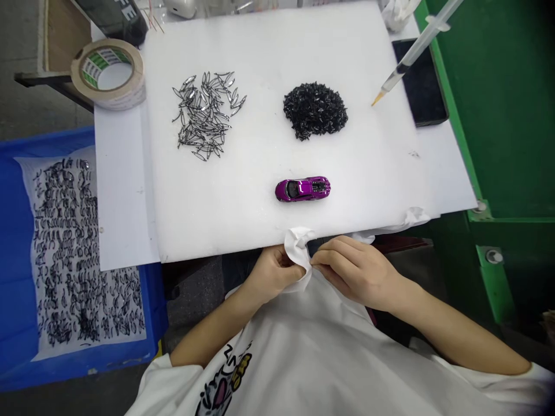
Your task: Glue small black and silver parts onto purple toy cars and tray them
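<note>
Just past the front edge of the white foam board (pixel 243 208), my left hand (pixel 273 271) is closed on a crumpled white tissue (pixel 298 245). My right hand (pixel 358 268) is beside it, thumb and fingertips pinched together at the tissue's right side; whether anything small is between them is hidden. A purple toy car (pixel 302 189) lies on the board ahead of both hands. Farther back are a heap of small black pieces (pixel 315 110) and, to its left, a loose pile of thin clear pieces with black outlines (pixel 206 112).
A syringe with an orange tip (pixel 407 60) slants over the board's right side, near a dark phone (pixel 422 86). A tape roll (pixel 108 72) sits at the back left. Below left, a blue tray (pixel 15 242) holds a sheet of many small dark parts (pixel 67 231). Green metal framework (pixel 511 115) borders the right.
</note>
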A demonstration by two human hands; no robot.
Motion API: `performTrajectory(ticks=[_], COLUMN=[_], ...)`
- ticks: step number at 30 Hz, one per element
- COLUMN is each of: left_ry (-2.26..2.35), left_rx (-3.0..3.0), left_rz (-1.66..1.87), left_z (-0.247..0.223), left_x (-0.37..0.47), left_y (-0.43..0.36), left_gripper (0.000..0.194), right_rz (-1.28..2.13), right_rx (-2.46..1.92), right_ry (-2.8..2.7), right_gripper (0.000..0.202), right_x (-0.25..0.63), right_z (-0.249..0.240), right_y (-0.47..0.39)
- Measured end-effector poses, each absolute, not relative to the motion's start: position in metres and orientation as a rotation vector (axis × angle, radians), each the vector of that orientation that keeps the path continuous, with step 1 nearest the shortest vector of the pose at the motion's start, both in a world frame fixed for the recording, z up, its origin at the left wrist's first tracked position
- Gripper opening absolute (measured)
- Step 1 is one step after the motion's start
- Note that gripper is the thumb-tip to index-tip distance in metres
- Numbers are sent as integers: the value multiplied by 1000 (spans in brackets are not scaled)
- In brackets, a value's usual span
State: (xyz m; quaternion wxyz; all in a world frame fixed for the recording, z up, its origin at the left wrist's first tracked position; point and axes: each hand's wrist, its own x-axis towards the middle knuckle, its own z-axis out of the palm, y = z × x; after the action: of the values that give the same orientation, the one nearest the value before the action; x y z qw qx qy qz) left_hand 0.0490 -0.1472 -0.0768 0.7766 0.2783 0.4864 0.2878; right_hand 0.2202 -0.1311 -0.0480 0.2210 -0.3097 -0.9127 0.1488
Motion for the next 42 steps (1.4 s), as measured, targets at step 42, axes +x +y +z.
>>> performTrajectory(ticks=[42], left_ry=[1182], left_rx=[1956], left_rz=[962], left_z=[-17], left_x=[13], left_y=[-47], left_gripper=[8], right_rz=[1382], right_rx=[-1253], right_ry=[-1366], right_gripper=[6], right_x=[197], right_z=[-31], right_y=[-50])
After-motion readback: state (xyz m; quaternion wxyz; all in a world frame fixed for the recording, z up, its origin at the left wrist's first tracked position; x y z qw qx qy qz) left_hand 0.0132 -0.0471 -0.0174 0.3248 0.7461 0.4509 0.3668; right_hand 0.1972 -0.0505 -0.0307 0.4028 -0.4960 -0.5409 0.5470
